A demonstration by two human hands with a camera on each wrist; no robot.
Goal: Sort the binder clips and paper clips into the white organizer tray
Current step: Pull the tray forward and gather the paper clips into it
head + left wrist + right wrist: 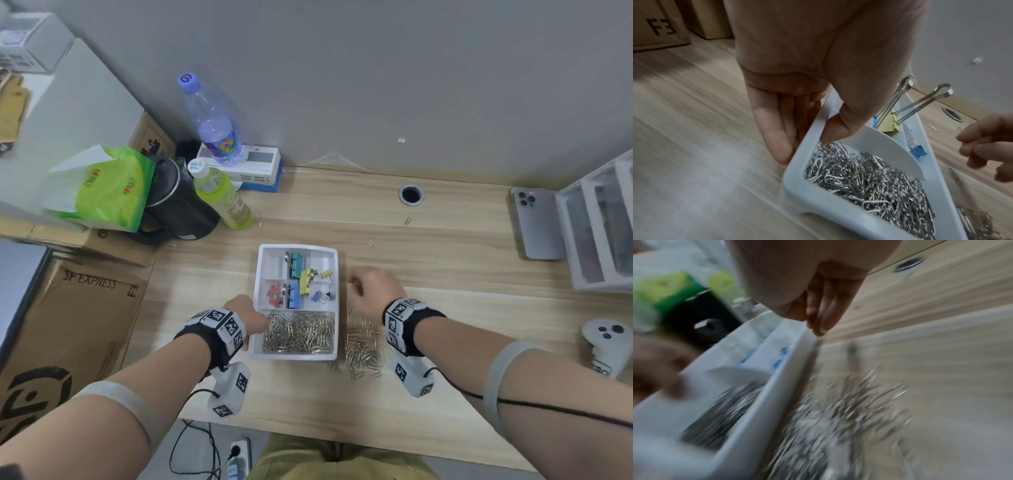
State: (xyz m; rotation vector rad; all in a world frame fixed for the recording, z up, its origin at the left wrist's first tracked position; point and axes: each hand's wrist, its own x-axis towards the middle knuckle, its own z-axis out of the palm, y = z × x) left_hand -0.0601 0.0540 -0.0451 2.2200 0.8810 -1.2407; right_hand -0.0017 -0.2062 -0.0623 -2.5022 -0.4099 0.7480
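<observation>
The white organizer tray (294, 356) (797, 194) (760, 402) sits mid-desk. Its front compartment is heaped with silver paper clips (299, 332) (869, 183). The rear compartments hold coloured binder clips: teal (293, 265), yellow (306, 281) (890, 128), blue (293, 294), pink (272, 294), and a small blue one (918, 151). My left hand (246, 311) (807, 138) pinches the tray's left wall, thumb inside and fingers outside. A loose pile of paper clips (363, 346) (849, 402) lies right of the tray. My right hand (370, 291) (818, 321) hovers above it with fingers bunched downward; heavy blur hides any content.
Two stray paper clips (407, 221) (370, 244) lie farther back, near a cable hole (411, 194). A kettle (181, 209), bottles (222, 202) and a green bag (106, 185) crowd the back left. A phone (537, 226), drawer unit (599, 226) and controller (606, 342) stand right.
</observation>
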